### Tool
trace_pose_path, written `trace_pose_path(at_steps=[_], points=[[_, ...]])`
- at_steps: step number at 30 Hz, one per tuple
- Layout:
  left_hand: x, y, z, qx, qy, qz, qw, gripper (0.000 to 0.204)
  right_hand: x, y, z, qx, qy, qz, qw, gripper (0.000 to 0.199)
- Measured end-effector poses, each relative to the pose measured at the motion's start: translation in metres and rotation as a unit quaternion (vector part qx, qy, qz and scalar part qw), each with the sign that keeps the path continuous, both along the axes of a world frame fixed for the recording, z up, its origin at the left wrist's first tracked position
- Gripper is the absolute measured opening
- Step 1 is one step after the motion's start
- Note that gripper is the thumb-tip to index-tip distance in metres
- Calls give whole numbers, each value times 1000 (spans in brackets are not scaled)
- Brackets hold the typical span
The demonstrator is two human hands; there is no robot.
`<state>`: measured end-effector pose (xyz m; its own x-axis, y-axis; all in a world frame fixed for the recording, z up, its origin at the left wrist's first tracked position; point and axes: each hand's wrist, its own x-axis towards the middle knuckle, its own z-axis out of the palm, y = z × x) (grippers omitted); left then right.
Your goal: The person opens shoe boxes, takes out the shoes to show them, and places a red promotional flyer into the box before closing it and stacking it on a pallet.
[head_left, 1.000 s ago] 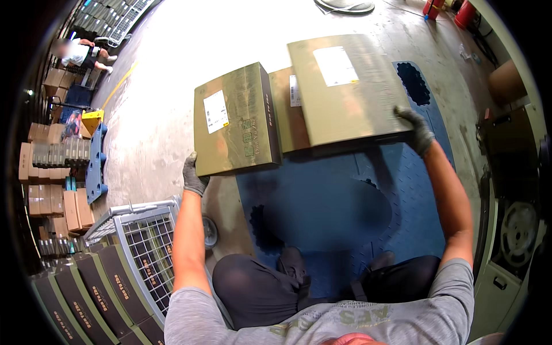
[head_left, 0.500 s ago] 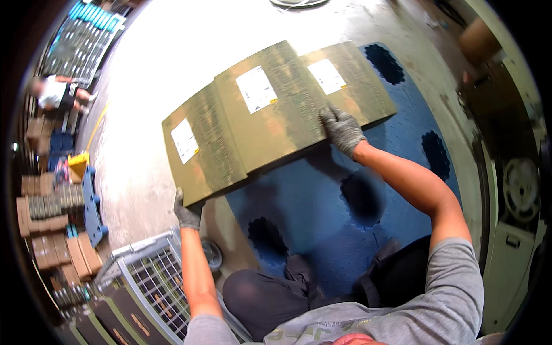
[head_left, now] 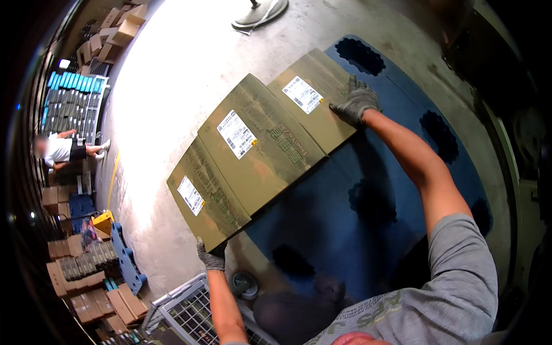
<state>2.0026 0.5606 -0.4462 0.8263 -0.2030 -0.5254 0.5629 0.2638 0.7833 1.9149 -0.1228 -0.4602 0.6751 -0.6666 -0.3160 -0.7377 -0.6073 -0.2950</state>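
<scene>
Three flat olive-brown cartons, each with a white label, lie side by side: a left carton (head_left: 215, 198), a middle carton (head_left: 261, 138) and a right carton (head_left: 319, 75). Their right part lies over a blue plastic pallet (head_left: 322, 218); the left end reaches past its edge. My left hand (head_left: 211, 256), in a grey glove, is closed on the near corner of the left carton, its fingers partly hidden. My gloved right hand (head_left: 357, 103) rests on top of the right carton near its outer edge, thumb and fingers spread.
A grey wire-mesh cage cart (head_left: 195, 310) with a caster (head_left: 244, 284) stands at lower left. Stacked brown boxes (head_left: 86, 282) and an upright blue pallet (head_left: 127, 261) line the left. Another person (head_left: 63, 148) is there beside a loaded rack. A round stand base (head_left: 261, 12) sits at the far edge.
My right hand has gone from gripping the near edge by the middle and right cartons to lying spread on the right carton. My left hand stays at the left carton's corner. The view has turned.
</scene>
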Motion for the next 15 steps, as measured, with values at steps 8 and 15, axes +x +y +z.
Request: trace_pose_path(at_steps=[8, 15], points=[[-11, 51, 62, 438, 98, 13, 894, 111, -160, 27, 92, 175, -79, 116, 975, 90], [-209, -119, 224, 385, 135, -383, 829, 80, -623, 104, 284, 261, 304, -274, 875, 73]])
